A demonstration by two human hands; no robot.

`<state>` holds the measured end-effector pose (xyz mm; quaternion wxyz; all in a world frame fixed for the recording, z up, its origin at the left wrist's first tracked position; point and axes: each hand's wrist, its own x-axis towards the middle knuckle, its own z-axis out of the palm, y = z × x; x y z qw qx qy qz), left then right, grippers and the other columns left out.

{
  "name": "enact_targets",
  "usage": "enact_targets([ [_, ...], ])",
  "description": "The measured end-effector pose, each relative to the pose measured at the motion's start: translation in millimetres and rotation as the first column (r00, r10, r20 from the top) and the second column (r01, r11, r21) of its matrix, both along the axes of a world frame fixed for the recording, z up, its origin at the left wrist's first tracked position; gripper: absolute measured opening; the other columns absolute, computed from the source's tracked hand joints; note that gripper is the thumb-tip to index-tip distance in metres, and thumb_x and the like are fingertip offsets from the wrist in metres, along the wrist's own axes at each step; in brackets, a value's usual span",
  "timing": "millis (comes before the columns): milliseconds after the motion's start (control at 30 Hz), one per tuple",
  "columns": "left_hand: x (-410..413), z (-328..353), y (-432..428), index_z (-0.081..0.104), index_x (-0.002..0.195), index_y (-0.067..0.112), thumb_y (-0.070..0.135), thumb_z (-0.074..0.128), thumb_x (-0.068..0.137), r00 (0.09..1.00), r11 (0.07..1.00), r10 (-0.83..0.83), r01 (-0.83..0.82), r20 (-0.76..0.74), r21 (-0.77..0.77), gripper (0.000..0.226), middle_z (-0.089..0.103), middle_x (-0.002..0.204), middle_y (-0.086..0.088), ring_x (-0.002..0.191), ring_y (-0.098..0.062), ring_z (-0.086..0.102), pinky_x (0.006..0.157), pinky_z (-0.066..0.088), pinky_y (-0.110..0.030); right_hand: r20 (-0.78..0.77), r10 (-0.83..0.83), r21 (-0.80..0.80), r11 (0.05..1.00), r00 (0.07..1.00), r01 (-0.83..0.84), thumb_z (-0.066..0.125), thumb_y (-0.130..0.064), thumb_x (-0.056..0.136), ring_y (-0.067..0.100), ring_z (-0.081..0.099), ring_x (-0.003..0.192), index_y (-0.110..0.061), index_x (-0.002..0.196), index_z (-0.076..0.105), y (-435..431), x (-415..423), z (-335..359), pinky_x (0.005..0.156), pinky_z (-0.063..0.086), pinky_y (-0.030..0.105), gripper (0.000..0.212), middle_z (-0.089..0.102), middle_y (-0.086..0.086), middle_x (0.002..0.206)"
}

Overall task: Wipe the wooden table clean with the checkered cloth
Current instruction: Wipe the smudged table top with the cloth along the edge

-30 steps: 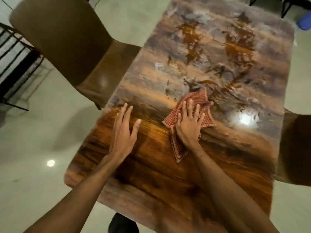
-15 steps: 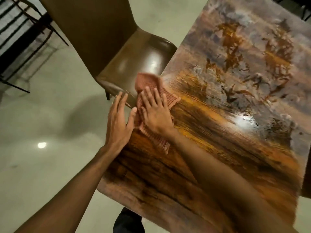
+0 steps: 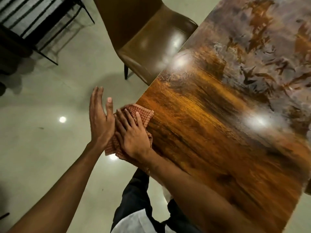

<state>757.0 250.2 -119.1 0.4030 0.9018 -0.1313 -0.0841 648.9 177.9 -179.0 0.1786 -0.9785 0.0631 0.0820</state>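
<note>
The glossy wooden table [image 3: 218, 132] fills the right of the view, its near left corner by my hands. The red checkered cloth [image 3: 143, 113] lies at that left edge, partly hanging past it. My right hand [image 3: 133, 135] presses flat on the cloth with fingers spread. My left hand [image 3: 101, 120] is held upright just off the table's edge, fingers together and straight, its palm against the cloth's overhanging side. It holds nothing.
A brown leather chair [image 3: 148, 36] stands at the table's left side, its seat tucked near the edge. Black metal furniture legs [image 3: 45, 47] are at the top left. Pale shiny floor [image 3: 50, 148] spreads to the left. My dark trousers [image 3: 134, 195] show below.
My right hand has swept the cloth from the table's middle to its left edge. My left hand has lifted off the tabletop and now stands beside the edge.
</note>
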Motion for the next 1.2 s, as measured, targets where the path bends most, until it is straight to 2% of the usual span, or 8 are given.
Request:
enact_targets([
  [167, -67.4, 7.7, 11.9, 0.037, 0.156, 0.017, 0.051, 0.031, 0.107, 0.999, 1.000, 0.020, -0.021, 0.024, 0.007, 0.060, 0.030, 0.166, -0.006, 0.154, -0.018, 0.027, 0.123, 0.026, -0.033, -0.002, 0.070, -0.021, 0.997, 0.998, -0.070, 0.024, -0.039, 0.113, 0.023, 0.003, 0.163, -0.021, 0.168, 0.012, -11.9, -53.3, 3.8, 0.131, -0.005, 0.052, 0.059, 0.009, 0.001, 0.176],
  [333, -151.8, 15.8, -3.8, 0.036, 0.156, 0.016, 0.050, 0.031, 0.106, 0.999, 1.000, -0.011, 0.011, 0.037, 0.008, 0.061, 0.030, 0.166, -0.007, 0.154, -0.021, 0.027, 0.123, 0.028, -0.042, -0.037, 0.059, -0.052, 0.997, 0.998, -0.061, 0.021, -0.045, 0.111, 0.024, 0.004, 0.163, -0.025, 0.168, 0.010, -46.6, -157.6, 4.4, 0.130, -0.006, 0.055, 0.061, 0.007, 0.000, 0.176],
  [533, -273.5, 23.6, -48.8, 0.037, 0.156, 0.020, 0.054, 0.031, 0.105, 0.990, 0.990, -0.143, 0.143, 0.009, -0.011, 0.062, 0.027, 0.167, -0.001, 0.154, -0.021, 0.027, 0.121, 0.033, -0.052, -0.061, -0.382, -0.130, 0.919, 0.922, 0.372, 0.015, -0.050, 0.112, 0.029, -0.003, 0.163, -0.028, 0.168, 0.004, -136.8, -314.0, 14.6, 0.128, 0.000, 0.065, 0.061, -0.003, 0.002, 0.177],
  [733, -354.3, 20.8, -78.1, 0.035, 0.156, 0.022, 0.053, 0.032, 0.105, 0.960, 0.961, -0.275, 0.275, -0.041, -0.009, 0.060, 0.026, 0.168, 0.001, 0.155, -0.021, 0.025, 0.121, 0.031, -0.058, -0.105, -0.190, -0.043, 0.982, 0.976, 0.186, 0.015, -0.052, 0.109, 0.030, 0.001, 0.163, -0.033, 0.167, 0.007, -91.7, -414.1, 10.7, 0.125, 0.014, 0.068, 0.062, -0.001, 0.002, 0.176],
  [867, -376.8, 8.1, -86.6, 0.035, 0.156, 0.027, 0.061, 0.028, 0.103, 0.948, 0.951, -0.308, 0.308, -0.081, -0.018, 0.063, 0.025, 0.168, 0.005, 0.154, -0.019, 0.026, 0.120, 0.033, -0.058, -0.089, -0.409, -0.151, 0.907, 0.908, 0.393, 0.016, -0.054, 0.111, 0.025, -0.005, 0.163, -0.035, 0.167, 0.000, -141.0, -480.1, 6.5, 0.128, 0.004, 0.065, 0.062, -0.007, -0.001, 0.177],
  [967, -382.9, 1.2, -91.7, 0.036, 0.155, 0.026, 0.060, 0.028, 0.103, 0.944, 0.949, -0.316, 0.316, -0.098, -0.019, 0.063, 0.026, 0.168, 0.003, 0.154, -0.020, 0.028, 0.120, 0.034, -0.056, -0.123, -0.560, -0.159, 0.826, 0.820, 0.540, 0.013, -0.052, 0.111, 0.027, -0.009, 0.163, -0.034, 0.167, -0.001, -151.9, -468.2, 10.8, 0.128, -0.004, 0.062, 0.061, -0.008, -0.001, 0.177],
  [1133, -391.3, 3.0, -96.2, 0.037, 0.155, 0.023, 0.055, 0.031, 0.103, 0.947, 0.953, -0.302, 0.301, -0.106, -0.028, 0.062, 0.026, 0.168, 0.000, 0.153, -0.023, 0.029, 0.119, 0.034, -0.057, -0.135, -0.275, -0.163, 0.954, 0.952, 0.253, 0.009, -0.055, 0.110, 0.029, -0.005, 0.163, -0.037, 0.167, -0.001, -154.7, -455.5, 16.4, 0.127, 0.008, 0.066, 0.061, -0.006, 0.000, 0.177],
  [1200, -393.4, 5.5, -101.1, 0.037, 0.156, 0.023, 0.057, 0.030, 0.102, 0.948, 0.956, -0.293, 0.291, -0.122, -0.030, 0.064, 0.026, 0.168, 0.000, 0.154, -0.024, 0.027, 0.119, 0.034, -0.058, -0.147, -0.293, -0.156, 0.950, 0.945, 0.271, 0.011, -0.055, 0.110, 0.025, -0.012, 0.162, -0.039, 0.166, -0.006, -200.8, -460.6, 19.8, 0.127, 0.006, 0.065, 0.060, -0.014, -0.003, 0.176],
])
